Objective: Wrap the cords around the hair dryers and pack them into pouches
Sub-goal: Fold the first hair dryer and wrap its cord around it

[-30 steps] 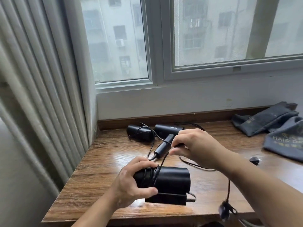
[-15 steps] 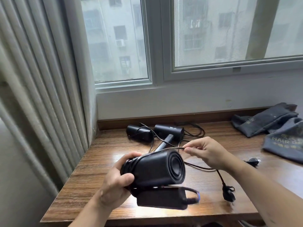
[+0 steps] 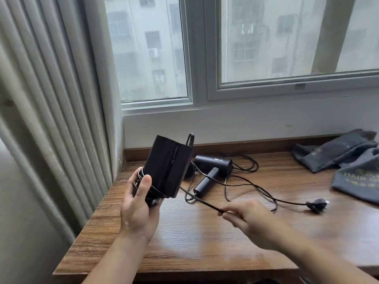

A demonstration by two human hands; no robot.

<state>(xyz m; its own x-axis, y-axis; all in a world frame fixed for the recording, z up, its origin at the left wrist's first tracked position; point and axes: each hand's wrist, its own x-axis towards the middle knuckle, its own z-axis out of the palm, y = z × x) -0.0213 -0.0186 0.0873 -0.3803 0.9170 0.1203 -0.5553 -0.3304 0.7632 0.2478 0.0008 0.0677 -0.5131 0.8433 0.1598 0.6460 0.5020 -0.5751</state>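
**Black hair dryer (image 3: 168,169), held up over the table's (image 3: 205,247) left side, cord part-wound**

Left hand (image 3: 136,203) grips its lower end, thumb across the wound loops. Right hand (image 3: 246,219) pinches the cord (image 3: 201,199), which runs taut from the dryer (this hand is motion-blurred). The curtain (image 3: 51,109) hangs near on the left. Behind, by the wall, lies a second hair dryer (image 3: 213,167) with its lead loose across the wood. A plug (image 3: 315,204) lies beyond the right hand. Two grey pouches (image 3: 338,152) sit at the right edge, well apart. Open wood runs from the hands to the front edge.

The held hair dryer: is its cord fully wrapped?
Partly: loops circle the hair dryer, but the cord runs loose to the right hand.
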